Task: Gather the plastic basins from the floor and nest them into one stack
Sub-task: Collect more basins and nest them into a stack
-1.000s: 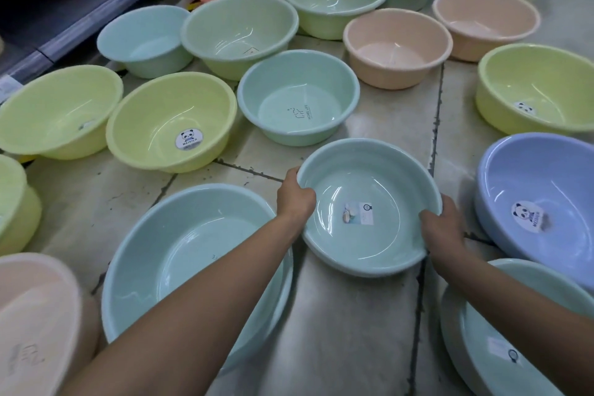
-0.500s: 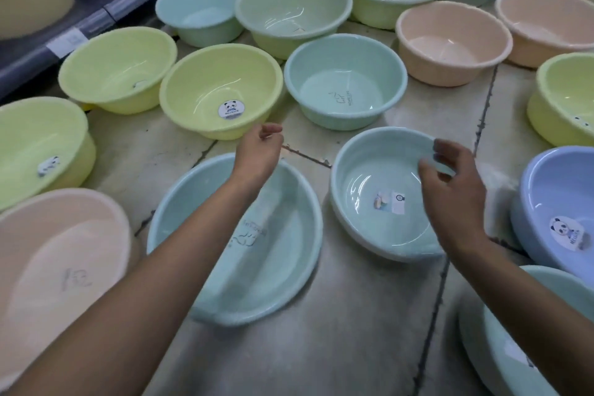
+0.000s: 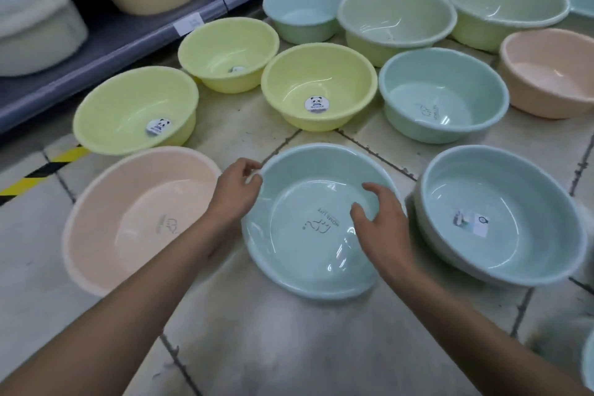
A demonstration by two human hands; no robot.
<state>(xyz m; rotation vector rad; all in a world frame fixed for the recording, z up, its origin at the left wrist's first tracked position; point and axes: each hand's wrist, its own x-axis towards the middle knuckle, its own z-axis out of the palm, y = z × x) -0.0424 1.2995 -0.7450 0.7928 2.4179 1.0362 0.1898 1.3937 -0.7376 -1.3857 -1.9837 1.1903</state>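
On cracked grey floor tiles (image 3: pixel 289 347) sits a wide, shallow, glossy teal basin (image 3: pixel 289 270); the left hand (image 3: pixel 236 194) pinches its left rim, while the right hand (image 3: pixel 384 228) hangs loosely curved over its right wall, grasping nothing. Half a second ago both hands hung empty in the air between this basin and the deeper labelled teal basin (image 3: pixel 514 254), which sits to its right. A pale peach basin (image 3: pixel 135 222) sits just left, with round yellow-green basins (image 3: pixel 318 83) and a grey shelf (image 3: pixel 106 51) beyond.

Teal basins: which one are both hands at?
The large teal basin in the near middle, print on its bottom: left hand at its left rim, right hand over its right side.
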